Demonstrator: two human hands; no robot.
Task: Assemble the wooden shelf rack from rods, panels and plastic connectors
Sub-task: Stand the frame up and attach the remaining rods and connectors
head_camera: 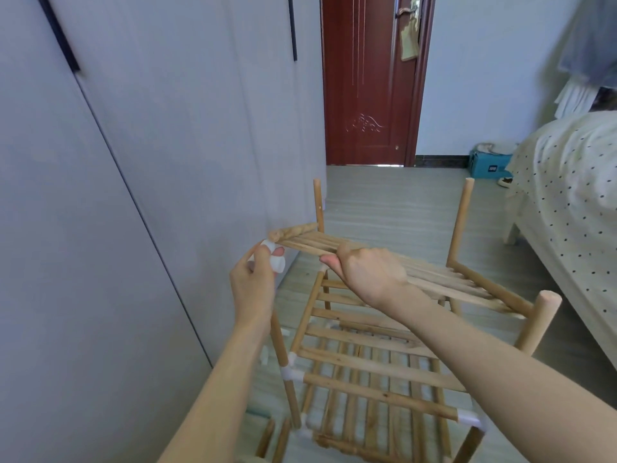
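A half-built wooden rack (367, 365) stands on the floor below me, its slatted shelves joined to upright rods by white plastic connectors (291, 374). Above it my right hand (367, 272) grips a loose slatted panel (434, 282), tilted with its left end raised. My left hand (257, 282) pinches a white plastic connector (276, 260) right at the panel's left end rod (293, 230). Upright rods rise at the back left (318, 202), back right (462, 215) and front right (541, 322).
A grey wardrobe (133, 162) runs along the left, close to the rack. A bed with a dotted cover (567, 195) is on the right. A red-brown door (367, 78) and a blue box (489, 165) are at the back. Loose rods (273, 439) lie on the floor by the rack's front left.
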